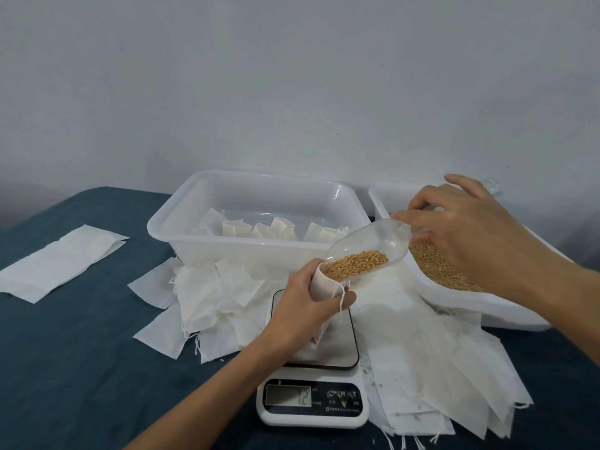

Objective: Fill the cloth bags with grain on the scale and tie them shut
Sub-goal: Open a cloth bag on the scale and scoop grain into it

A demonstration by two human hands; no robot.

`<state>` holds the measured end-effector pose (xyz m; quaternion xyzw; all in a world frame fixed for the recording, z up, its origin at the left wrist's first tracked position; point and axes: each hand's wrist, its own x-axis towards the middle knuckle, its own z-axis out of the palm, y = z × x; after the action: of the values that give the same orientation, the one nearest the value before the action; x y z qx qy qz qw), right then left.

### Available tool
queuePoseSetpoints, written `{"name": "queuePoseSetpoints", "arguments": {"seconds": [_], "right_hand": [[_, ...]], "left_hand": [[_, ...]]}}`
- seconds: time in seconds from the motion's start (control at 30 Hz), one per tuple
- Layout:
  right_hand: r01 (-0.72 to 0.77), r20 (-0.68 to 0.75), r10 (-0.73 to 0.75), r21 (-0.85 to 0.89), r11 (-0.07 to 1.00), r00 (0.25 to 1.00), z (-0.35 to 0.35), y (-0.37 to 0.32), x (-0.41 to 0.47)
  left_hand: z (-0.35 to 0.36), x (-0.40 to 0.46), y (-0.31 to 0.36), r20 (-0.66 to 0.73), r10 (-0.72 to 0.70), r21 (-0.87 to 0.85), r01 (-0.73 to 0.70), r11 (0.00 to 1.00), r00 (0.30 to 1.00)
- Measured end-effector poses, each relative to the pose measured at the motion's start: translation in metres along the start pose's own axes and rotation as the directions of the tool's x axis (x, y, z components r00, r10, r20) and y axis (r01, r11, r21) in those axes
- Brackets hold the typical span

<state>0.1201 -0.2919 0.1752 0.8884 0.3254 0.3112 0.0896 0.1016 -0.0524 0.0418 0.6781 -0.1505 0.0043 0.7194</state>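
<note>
Behind everything stood a plain pale wall, and the bench (81,319) was covered with a dark blue cloth. On the scale (313,394) the left hand (306,306) held a small cloth bag (324,284), its fingers curled around the bag to keep the mouth open. The right hand (467,228) pinched the handle of a clear scoop (367,251) between its fingers and tilted it, so that the grain (355,264) in it lay at the mouth of the bag. The display (289,395) showed a low number, so I judge this bag was only at the start of filling. More grain waited in the right tub (383,203). Several filled bags (276,229) stood already in the middle tub (162,222), so part of the work seemed done. Many empty bags (454,368) lay flat around the scale, and a separate stack (61,261) lay on the left, so much filling and tying was left.
</note>
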Motion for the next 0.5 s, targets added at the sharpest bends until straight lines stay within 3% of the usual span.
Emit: {"name": "queuePoseSetpoints", "arguments": {"seconds": [0.23, 0.5], "right_hand": [[-0.047, 0.044, 0.045, 0.062, 0.997, 0.998, 0.001, -0.004, -0.003], [-0.179, 0.166, 0.136, 0.285, 0.942, 0.977, 0.0, -0.007, -0.011]], "left_hand": [[-0.001, 0.001, -0.001, -0.004, -0.017, 0.003, 0.017, 1.0, 1.0], [-0.002, 0.0, 0.001, 0.013, -0.027, 0.005, 0.027, 1.0, 1.0]]}}
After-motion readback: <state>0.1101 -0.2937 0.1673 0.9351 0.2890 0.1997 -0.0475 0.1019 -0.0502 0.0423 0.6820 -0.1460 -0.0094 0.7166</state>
